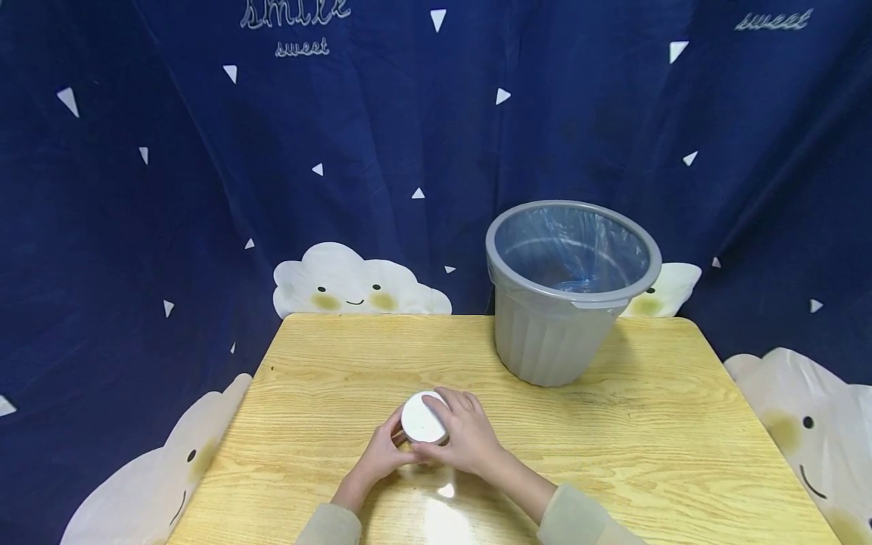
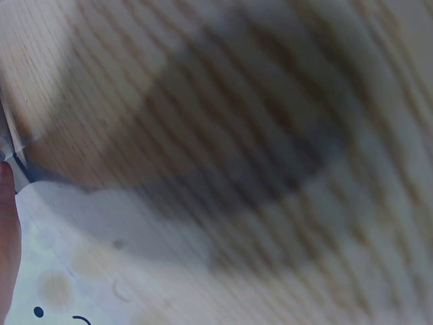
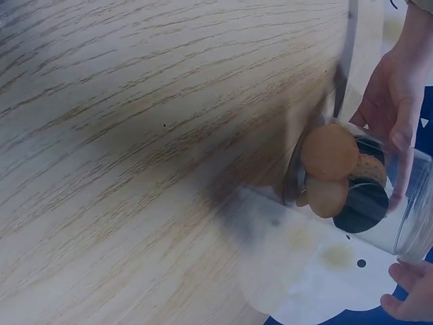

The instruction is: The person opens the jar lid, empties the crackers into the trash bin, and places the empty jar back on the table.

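Observation:
A clear jar [image 3: 389, 231] with a white lid [image 1: 420, 421] stands on the table near its front middle. Inside it, low down, are several round cookies, tan ones [image 3: 329, 152] and dark ones [image 3: 362, 207]. My left hand [image 1: 383, 454] grips the jar's side, with its fingers curved round the wall in the right wrist view. From above and the right, my right hand [image 1: 465, 435] holds the lid, thumb and fingers spread around its rim. Only one finger [image 2: 8, 237] shows at the edge of the left wrist view.
A grey bin [image 1: 545, 333] lined with a blue plastic bag stands at the table's back right. The wooden table [image 1: 354, 356] ends at a dark blue curtain [image 1: 381, 136] printed with clouds and triangles.

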`<control>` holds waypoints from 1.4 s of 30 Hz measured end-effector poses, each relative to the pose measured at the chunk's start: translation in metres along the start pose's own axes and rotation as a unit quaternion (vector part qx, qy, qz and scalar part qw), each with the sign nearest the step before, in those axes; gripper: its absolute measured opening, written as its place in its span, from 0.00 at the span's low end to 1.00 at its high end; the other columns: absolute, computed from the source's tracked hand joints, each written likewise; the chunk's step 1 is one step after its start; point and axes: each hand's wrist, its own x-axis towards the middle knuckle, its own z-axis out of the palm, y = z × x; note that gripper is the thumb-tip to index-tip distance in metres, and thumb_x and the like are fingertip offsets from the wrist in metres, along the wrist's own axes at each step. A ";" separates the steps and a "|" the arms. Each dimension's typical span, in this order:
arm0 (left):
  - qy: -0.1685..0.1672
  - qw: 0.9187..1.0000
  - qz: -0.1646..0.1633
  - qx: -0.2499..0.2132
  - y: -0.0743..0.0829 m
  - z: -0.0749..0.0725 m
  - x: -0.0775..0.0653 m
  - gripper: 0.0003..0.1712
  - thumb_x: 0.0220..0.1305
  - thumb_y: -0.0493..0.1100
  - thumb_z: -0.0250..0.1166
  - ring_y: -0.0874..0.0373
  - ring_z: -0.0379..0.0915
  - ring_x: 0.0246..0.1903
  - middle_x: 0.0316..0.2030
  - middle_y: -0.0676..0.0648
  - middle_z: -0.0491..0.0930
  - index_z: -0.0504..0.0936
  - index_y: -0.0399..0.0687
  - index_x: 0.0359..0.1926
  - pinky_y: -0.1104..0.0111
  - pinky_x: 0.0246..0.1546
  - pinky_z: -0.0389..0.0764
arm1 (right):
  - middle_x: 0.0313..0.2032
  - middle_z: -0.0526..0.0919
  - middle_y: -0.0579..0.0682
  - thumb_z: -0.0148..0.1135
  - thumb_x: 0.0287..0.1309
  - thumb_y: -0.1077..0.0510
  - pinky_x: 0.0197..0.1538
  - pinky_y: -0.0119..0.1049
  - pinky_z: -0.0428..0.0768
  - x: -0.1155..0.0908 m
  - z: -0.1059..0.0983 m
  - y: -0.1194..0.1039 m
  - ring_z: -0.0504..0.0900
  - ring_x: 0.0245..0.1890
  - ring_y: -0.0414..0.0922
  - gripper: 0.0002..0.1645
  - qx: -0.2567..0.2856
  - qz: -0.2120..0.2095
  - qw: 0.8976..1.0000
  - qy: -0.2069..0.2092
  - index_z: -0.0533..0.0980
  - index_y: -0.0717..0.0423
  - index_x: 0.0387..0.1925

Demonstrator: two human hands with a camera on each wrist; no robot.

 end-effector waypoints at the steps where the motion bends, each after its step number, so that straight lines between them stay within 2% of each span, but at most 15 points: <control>1: 0.001 1.000 0.000 0.002 0.000 0.000 0.000 0.50 0.42 0.34 0.73 0.38 0.63 0.57 0.59 0.32 0.65 0.55 0.32 0.66 0.58 0.57 0.70 | 0.57 0.70 0.54 0.59 0.43 0.27 0.61 0.55 0.64 0.000 0.000 0.000 0.69 0.57 0.51 0.45 -0.002 0.000 1.000 0.002 0.68 0.47 0.59; 9: 0.002 1.000 -0.004 -0.020 0.000 0.001 0.000 0.52 0.41 0.32 0.73 0.41 0.62 0.58 0.60 0.33 0.65 0.55 0.33 0.66 0.59 0.59 0.68 | 0.57 0.70 0.53 0.59 0.43 0.28 0.62 0.53 0.63 0.000 0.002 0.000 0.69 0.57 0.50 0.44 -0.005 0.002 1.000 0.008 0.69 0.47 0.58; 16: 0.004 1.000 0.002 -0.023 -0.001 0.002 0.000 0.51 0.41 0.32 0.73 0.42 0.63 0.58 0.59 0.32 0.66 0.55 0.32 0.66 0.60 0.58 0.69 | 0.57 0.71 0.54 0.60 0.43 0.29 0.61 0.55 0.64 0.000 0.001 0.001 0.70 0.56 0.50 0.43 0.000 -0.005 1.000 0.010 0.69 0.48 0.58; 21: -0.002 1.000 -0.007 -0.026 -0.002 0.001 0.000 0.52 0.41 0.34 0.74 0.43 0.61 0.59 0.60 0.35 0.65 0.55 0.36 0.67 0.60 0.59 0.67 | 0.56 0.71 0.54 0.61 0.43 0.29 0.61 0.53 0.64 0.001 -0.001 0.002 0.71 0.56 0.50 0.43 0.009 -0.014 1.000 0.011 0.70 0.48 0.57; 26: -0.013 0.999 -0.018 -0.029 -0.001 0.000 -0.001 0.53 0.42 0.37 0.74 0.43 0.58 0.62 0.63 0.37 0.61 0.54 0.40 0.68 0.57 0.61 0.64 | 0.57 0.72 0.54 0.62 0.41 0.29 0.62 0.52 0.64 0.004 -0.002 0.004 0.70 0.56 0.50 0.43 0.019 -0.021 1.000 0.006 0.71 0.47 0.57; 42: -0.015 0.999 -0.020 -0.036 -0.001 0.000 0.000 0.54 0.42 0.37 0.74 0.43 0.56 0.63 0.63 0.38 0.61 0.54 0.41 0.68 0.54 0.62 0.62 | 0.60 0.69 0.53 0.61 0.44 0.30 0.62 0.53 0.64 0.007 -0.008 0.010 0.68 0.58 0.52 0.42 0.025 -0.049 0.998 -0.034 0.70 0.46 0.59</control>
